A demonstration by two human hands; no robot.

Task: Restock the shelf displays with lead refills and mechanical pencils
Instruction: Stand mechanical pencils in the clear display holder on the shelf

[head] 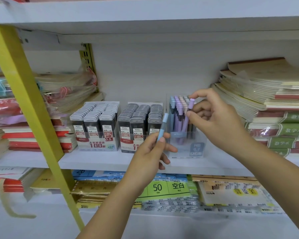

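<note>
The person's left hand (150, 150) is raised in front of the shelf (102, 161), fingers curled, and pinches the lower end of a light-blue mechanical pencil (163, 125) between thumb and fingers. That pencil points up and leans a little to the right, its top just beside the left wall of the clear pencil display box (188, 150). The right hand (217, 118) reaches over the same box and has hold of a purple mechanical pencil (184, 125): the index fingertip (191, 97) sits on its cap, the thumb presses its side lower down, and the other fingers are loosely bent behind it. The purple pencil stands tilted in the front right part of the box, its lower end down among the other pastel pencils, which fill the rows behind. To the left of the box, on the same white shelf, stand two full lead refill displays side by side: the 0.5 lead refill display (97, 125) further left and the 0.7 lead refill display (139, 125) just beside the pencil box, partly behind the left hand. Stacks of notebooks (274, 104) lie to the right, and a yellow-green post (29, 107) slants across the left.
</note>
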